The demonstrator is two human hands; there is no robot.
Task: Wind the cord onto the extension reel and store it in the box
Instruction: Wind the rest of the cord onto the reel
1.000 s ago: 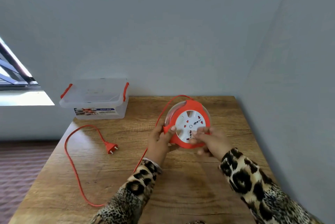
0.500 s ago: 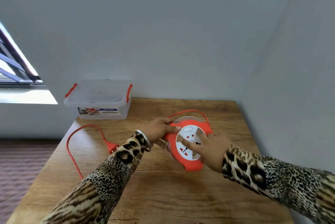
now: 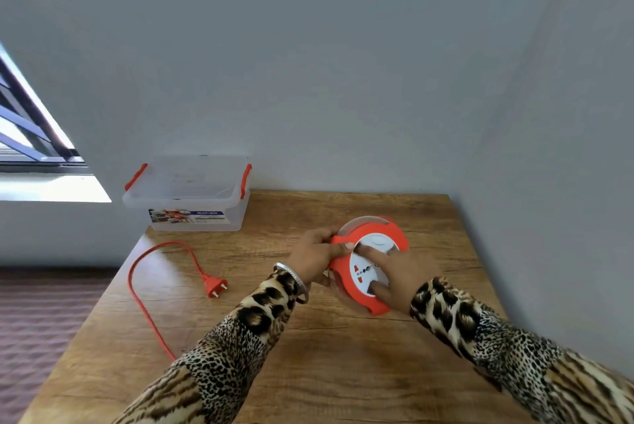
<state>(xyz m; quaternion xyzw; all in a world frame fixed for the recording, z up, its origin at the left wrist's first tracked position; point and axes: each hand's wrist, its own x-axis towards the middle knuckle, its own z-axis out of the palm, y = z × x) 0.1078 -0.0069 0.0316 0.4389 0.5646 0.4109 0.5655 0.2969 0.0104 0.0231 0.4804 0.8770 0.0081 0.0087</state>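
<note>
Our left hand (image 3: 314, 257) grips the rim of the one orange reel (image 3: 368, 265) at its nine o'clock, thumb on top; our right hand (image 3: 399, 272) presses spread fingers (image 3: 372, 255) on its white socket face. One cord (image 3: 144, 300) loops across the table (image 3: 343, 372) toward eight o'clock, ending in one plug (image 3: 214, 286). One lidded clear box (image 3: 192, 197) sits at ten o'clock.

Leopard-print long sleeves (image 3: 247, 331); silver bangle (image 3: 291, 277) on left wrist.
</note>
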